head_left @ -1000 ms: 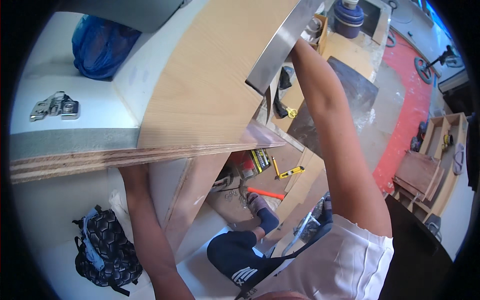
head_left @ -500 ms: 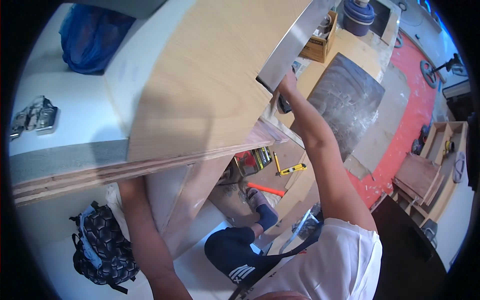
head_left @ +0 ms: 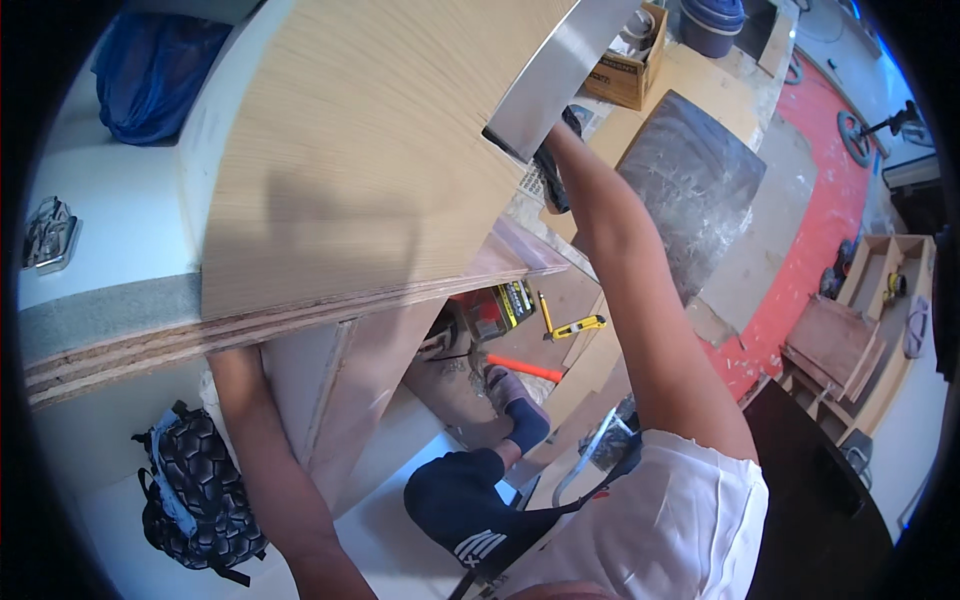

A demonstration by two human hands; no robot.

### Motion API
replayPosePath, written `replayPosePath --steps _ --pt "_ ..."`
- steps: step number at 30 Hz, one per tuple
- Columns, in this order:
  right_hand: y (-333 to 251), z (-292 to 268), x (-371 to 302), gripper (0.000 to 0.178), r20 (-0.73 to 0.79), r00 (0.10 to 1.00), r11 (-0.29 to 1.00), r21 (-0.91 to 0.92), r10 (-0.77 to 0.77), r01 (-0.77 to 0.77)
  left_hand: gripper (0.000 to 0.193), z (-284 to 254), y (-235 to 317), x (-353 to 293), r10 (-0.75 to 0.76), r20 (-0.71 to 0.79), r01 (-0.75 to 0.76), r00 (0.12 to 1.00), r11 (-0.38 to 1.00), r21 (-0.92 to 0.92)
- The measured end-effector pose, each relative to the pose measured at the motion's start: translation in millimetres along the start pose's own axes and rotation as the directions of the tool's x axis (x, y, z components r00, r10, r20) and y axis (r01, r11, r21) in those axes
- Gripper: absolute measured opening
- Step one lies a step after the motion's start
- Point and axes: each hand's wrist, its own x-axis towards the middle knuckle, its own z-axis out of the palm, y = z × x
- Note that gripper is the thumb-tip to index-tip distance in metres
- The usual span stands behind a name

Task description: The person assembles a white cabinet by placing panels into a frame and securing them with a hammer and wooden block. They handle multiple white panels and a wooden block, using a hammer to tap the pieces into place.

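Nearest you, your knee [head_left: 455, 500] was bent under the bench, your foot [head_left: 515, 400] on the floor beside an orange bar [head_left: 527, 369] and a yellow knife [head_left: 578, 325]. Your left arm [head_left: 265, 450] ran up beneath the stacked boards [head_left: 180, 335], so the left hand was out of sight and I could not tell how its fingers lay. Your right arm [head_left: 640, 330] reached up and away to the far right edge of the panel [head_left: 370, 160], where the right hand [head_left: 552, 165] was mostly hidden behind the metal straightedge [head_left: 555, 70] lying on the panel; whether the fingers were spread or pinching did not show. The panel lay flat on the stack, overhanging it toward you. With one hand under and one barely at the edge, I judged the panel could slide or tip off the stack, and the straightedge could skate across the smooth veneer. The white benchtop [head_left: 110, 230] carried a hinge [head_left: 45, 235] at its left edge and a blue bag [head_left: 150, 70] at the far left corner. A black backpack [head_left: 195, 490] sat lower left. Beyond lay a grey sheet [head_left: 690, 190], a cardboard box [head_left: 625, 70] and red floor [head_left: 830, 210].
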Motion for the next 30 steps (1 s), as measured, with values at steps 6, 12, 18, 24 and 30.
replayPosePath --steps 6,12,18,24,30 --pt "23 -7 -133 0.033 -0.206 0.975 0.960 0.278 0.083 -0.023 0.034 8 -7 2 -0.005 0.017 0.005 1.000 1.000 0.013" --pt "173 -125 -297 0.026 -0.651 0.675 0.880 -0.023 0.346 -0.474 0.034 14 -24 2 0.008 0.057 -0.011 0.998 0.999 0.042" --pt "296 -238 -319 0.074 -0.608 0.551 0.646 -0.081 0.572 -0.759 0.034 41 -46 25 0.052 0.060 -0.056 0.997 0.996 0.070" --pt "300 -255 -268 0.068 -0.370 0.600 0.705 0.373 0.710 -0.603 0.034 43 -56 33 0.079 0.067 -0.087 0.995 0.989 0.123" --pt "183 -280 -237 0.038 -0.157 0.846 0.746 0.571 0.510 -0.344 0.034 48 -39 65 0.071 -0.015 -0.068 0.997 0.990 0.120"
